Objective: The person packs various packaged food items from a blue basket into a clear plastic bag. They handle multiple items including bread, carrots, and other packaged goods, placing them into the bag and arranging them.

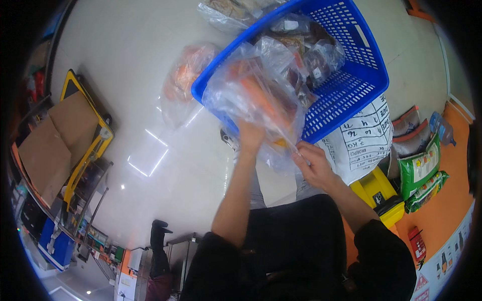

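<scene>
A clear plastic bag [256, 94] with orange and brown contents lies across the near left rim of a blue perforated plastic basket [350, 90]. My right hand [314, 165] pinches the bag's edge, near the basket's near corner. My left hand [251, 135] is at the bag's near side, blurred and partly behind the plastic; its fingers cannot be made out. Several clear bags with dark contents [320, 62] lie inside the basket. Left of the basket, another clear bag with orange contents [186, 75] rests on the floor.
A white sack with writing [361, 143] stands beside the basket. At right are a yellow case [376, 192], green bags [420, 165], a plastic bottle [441, 128] and a fire extinguisher [417, 244]. Cardboard [56, 143] rests by a yellow-framed cart at left. Another person [160, 259] stands behind.
</scene>
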Tool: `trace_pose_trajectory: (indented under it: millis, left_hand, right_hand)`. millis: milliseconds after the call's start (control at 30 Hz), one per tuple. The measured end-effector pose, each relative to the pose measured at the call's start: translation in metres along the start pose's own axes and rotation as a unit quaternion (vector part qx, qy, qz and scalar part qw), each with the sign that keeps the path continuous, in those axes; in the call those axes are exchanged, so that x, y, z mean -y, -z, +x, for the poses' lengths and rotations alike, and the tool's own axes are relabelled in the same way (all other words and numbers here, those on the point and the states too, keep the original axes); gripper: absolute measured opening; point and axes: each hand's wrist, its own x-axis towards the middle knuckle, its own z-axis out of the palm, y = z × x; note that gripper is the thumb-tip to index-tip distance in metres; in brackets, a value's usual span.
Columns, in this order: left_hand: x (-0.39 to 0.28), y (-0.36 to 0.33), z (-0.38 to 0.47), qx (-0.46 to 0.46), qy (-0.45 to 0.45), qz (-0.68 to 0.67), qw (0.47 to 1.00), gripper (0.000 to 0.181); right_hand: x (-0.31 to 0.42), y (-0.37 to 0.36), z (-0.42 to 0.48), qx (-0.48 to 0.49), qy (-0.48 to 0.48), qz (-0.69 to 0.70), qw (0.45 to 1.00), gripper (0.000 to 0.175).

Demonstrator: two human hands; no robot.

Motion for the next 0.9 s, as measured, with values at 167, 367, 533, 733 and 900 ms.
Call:
trace_pose_trajectory:
  millis: [167,367,533,733,900]
  left_hand:
    - [0.052,-0.036,-0.021,-0.015,0.078,-0.033,0.996,0.044]
    - [0.062,-0.005,0.018,-0.047,0.057,0.430,0.900,0.051]
    - [0.049,0.015,0.036,-0.314,-0.108,0.295,0.896,0.054]
    - [0.017,0.025,0.045,-0.342,-0.037,0.193,0.919,0.066]
    - [-0.003,0.030,0.009,-0.256,0.070,0.040,0.963,0.070]
  right_hand:
    - [-0.002,0.004,0.000,0.025,0.026,-0.022,0.999,0.022]
    - [-0.001,0.009,0.001,0.122,0.002,-0.019,0.992,0.021]
    - [-0.021,0.014,-0.006,0.221,-0.011,-0.047,0.974,0.022]
    - [-0.136,0.066,0.105,-0.161,-0.226,-0.021,0.960,0.031]
    - [-0.317,0.107,0.277,-0.163,-0.156,-0.296,0.928,0.035]
